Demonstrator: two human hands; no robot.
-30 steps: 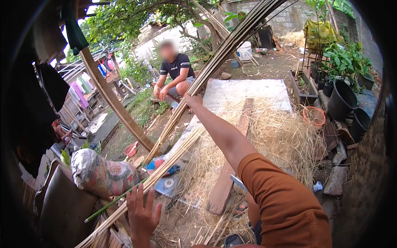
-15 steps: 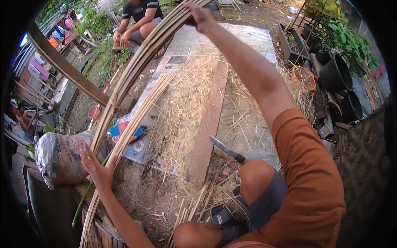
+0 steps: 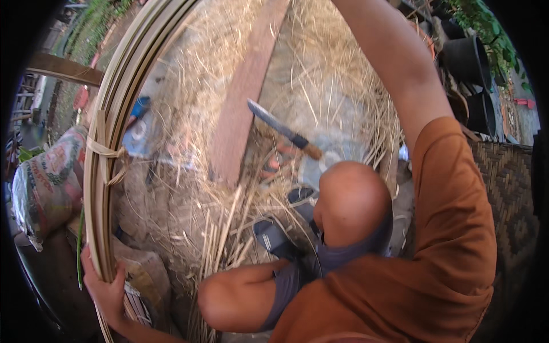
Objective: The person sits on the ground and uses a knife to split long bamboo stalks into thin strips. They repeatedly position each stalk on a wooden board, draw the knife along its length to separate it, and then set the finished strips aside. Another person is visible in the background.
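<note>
A long, bent bundle of bamboo strips [image 3: 117,86] arches up along the left side and leaves the picture at the top. A thin strip tie [image 3: 103,151] is knotted round its middle. Low on the bundle, my left hand [image 3: 108,288] is closed with its fingers round the strips. My right arm reaches up past the upper edge, so that hand is out of sight. A knife [image 3: 278,126] lies in front of my knee, its blade tip near a reddish-brown wooden plank [image 3: 243,103].
Pale shavings [image 3: 320,74] cover the ground sheet around the plank. More cut strips [image 3: 220,237] lie beside my left knee. A stuffed sack [image 3: 48,180] stands at the left. Black pots [image 3: 466,60] and a woven panel [image 3: 506,206] are at the right.
My left hand has gone from spread fingers to a grip on the bundle, lower down. My right hand has left the picture at the top. The view has tipped downward.
</note>
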